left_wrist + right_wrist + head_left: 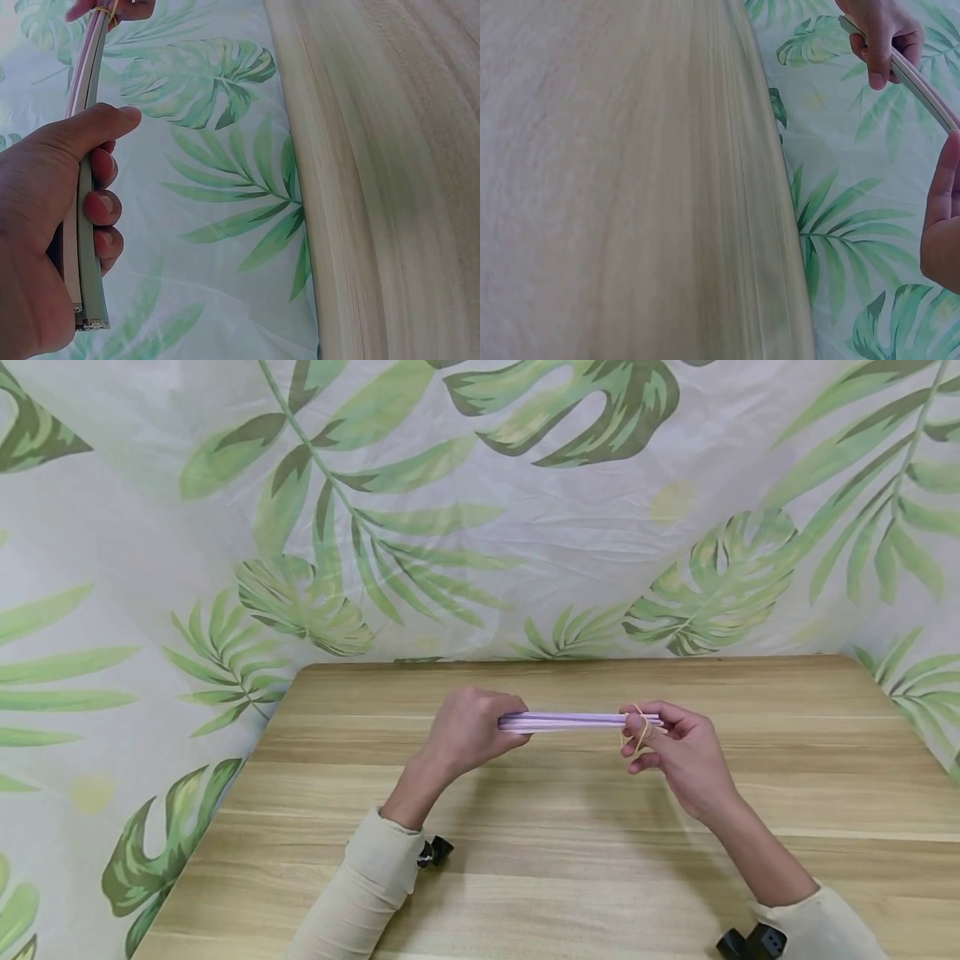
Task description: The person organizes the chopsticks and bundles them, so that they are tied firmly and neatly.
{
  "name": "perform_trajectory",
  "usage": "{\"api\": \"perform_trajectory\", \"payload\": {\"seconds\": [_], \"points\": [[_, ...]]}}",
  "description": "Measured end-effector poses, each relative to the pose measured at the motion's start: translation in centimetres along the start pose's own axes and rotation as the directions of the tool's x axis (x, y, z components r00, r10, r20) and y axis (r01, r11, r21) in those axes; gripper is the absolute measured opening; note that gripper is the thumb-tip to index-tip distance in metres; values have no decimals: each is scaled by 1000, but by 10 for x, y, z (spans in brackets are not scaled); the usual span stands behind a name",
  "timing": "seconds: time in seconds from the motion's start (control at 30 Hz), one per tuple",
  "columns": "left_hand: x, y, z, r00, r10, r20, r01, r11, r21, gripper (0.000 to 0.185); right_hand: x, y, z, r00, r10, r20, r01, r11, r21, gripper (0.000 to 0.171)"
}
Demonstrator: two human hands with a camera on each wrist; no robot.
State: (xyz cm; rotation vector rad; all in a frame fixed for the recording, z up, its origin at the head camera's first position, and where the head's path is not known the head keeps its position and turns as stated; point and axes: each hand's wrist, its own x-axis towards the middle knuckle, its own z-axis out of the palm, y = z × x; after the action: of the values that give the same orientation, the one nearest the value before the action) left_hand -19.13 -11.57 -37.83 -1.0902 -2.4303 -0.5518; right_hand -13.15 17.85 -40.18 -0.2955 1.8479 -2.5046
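At the centre of the head view, above the wooden table [570, 868], the left hand [468, 731] grips one end of a bundle of pale lilac strips [570, 721], while the right hand [678, 752] pinches the other end with a rubber band [637, 737] looped about its fingers.

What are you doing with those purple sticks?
A person holds a bundle of thin pale purple sticks level above a light wooden table. The left hand grips one end of the bundle. The right hand holds the other end, where a thin yellowish rubber band loops around the sticks and that hand's fingers. A leaf-printed cloth hangs behind.
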Motion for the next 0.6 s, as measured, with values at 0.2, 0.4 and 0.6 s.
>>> {"api": "perform_trajectory", "payload": {"seconds": [0.2, 0.4, 0.6], "points": [[0, 0, 0, 1000, 6, 12, -6, 1000, 19, 12, 2, 0, -3, 1000, 14, 13, -12, 991, -130, 15], [0, 1, 0, 1000, -3, 26, 3, 1000, 23, 11, 2, 0, -7, 998, -7, 69, 19, 984, -177, 14], [0, 0, 1, 999, -9, 38, 8, 1000, 29, 11, 4, -2, -12, 997, 0, 83, 16, 981, -193, 19]]}}
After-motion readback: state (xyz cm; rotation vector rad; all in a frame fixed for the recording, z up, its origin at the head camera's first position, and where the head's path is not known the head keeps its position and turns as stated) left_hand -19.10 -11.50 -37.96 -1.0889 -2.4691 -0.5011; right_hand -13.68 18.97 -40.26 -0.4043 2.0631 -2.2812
